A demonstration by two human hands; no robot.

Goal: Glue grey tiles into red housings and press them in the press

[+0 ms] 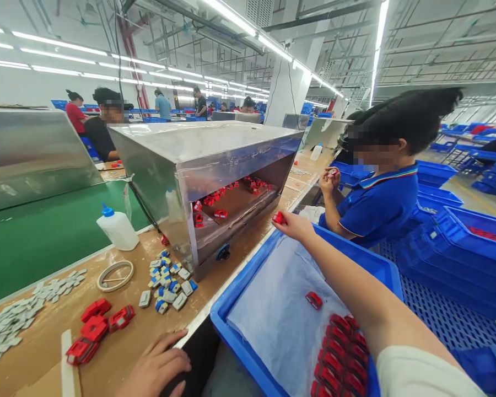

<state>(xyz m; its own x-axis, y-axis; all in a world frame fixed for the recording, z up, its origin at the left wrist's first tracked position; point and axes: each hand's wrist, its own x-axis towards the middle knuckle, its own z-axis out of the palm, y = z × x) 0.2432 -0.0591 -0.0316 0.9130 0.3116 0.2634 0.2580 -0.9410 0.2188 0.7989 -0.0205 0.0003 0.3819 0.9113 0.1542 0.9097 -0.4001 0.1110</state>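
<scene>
My right hand [294, 225] reaches forward over the far rim of a blue bin [248, 286], fingers pinched on a small red plastic part [278, 218]. It is close to the open front of a steel box [202, 160] that has several red parts on its inner shelf. My left hand [155, 366] rests at the near edge of the brown worktop [58, 336], fingers loosely curled, holding nothing. Just left of it lie several red parts [95, 325]. The bin is lined with a clear sheet and holds rows of red parts [339, 353] at its near right.
A white squeeze bottle [118, 227], a tape ring [116, 274], a pile of small blue-grey-yellow pieces [169, 284] and grey flat pieces [16, 320] lie on the worktop. A green belt [45, 231] runs behind. A co-worker in blue [376, 204] sits right, beside stacked blue crates [458, 248].
</scene>
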